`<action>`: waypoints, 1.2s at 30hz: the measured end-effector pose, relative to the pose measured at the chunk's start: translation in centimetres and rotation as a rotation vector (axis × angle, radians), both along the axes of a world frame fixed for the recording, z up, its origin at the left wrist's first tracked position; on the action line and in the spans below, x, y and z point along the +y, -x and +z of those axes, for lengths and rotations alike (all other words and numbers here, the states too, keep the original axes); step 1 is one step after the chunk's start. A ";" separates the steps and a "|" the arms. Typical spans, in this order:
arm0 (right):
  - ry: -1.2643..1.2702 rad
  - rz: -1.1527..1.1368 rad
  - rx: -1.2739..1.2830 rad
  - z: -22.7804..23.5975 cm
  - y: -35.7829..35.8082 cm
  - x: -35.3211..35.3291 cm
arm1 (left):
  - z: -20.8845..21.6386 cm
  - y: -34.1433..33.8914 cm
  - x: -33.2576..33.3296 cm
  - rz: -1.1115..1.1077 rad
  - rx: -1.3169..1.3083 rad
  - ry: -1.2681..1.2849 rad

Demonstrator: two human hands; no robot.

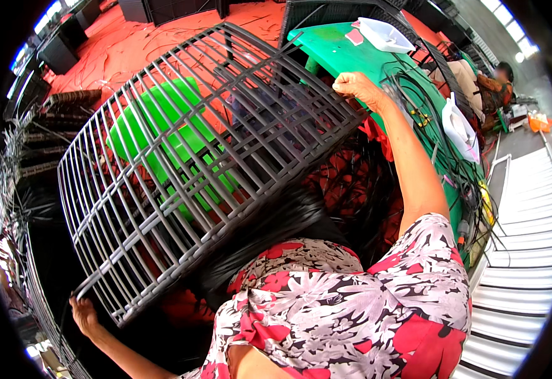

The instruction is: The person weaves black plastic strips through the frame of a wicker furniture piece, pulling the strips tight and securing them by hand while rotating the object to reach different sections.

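Slanting between left fingers [81,311] and right fingers [348,82]: gray slatted frame [207,167].

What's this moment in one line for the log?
left hand: at left end of rack | right hand: closed, at rack's right corner | rack: grey, barred, see-through | ahead right: green table, white tray on it

A white tray [386,36], a reddish piece [354,36] and loose black strands [422,117] lie on the green tabletop [332,45].
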State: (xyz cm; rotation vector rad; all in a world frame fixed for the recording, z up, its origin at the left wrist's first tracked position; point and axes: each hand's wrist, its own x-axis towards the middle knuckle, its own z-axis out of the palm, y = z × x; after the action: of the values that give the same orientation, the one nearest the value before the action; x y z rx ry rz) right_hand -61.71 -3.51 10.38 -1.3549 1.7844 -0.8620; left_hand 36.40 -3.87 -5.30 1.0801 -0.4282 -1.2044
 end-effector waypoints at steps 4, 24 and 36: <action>0.022 0.062 -0.021 -0.3 1.1 -0.8 | -1.3 -4.9 2.5 -0.099 0.126 0.064; 0.125 -0.138 -0.162 -0.4 -0.3 0.4 | 6.9 18.5 0.5 -0.240 -0.227 -0.284; 0.290 0.171 0.588 0.5 -2.4 1.9 | 5.1 16.7 0.8 -0.273 -0.104 -0.278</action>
State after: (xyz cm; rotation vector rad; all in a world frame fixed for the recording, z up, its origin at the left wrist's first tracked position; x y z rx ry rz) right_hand -59.27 -1.62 10.85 -2.0827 1.9750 -0.6876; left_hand 19.70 -3.06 -0.16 1.3588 -0.5102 -1.4842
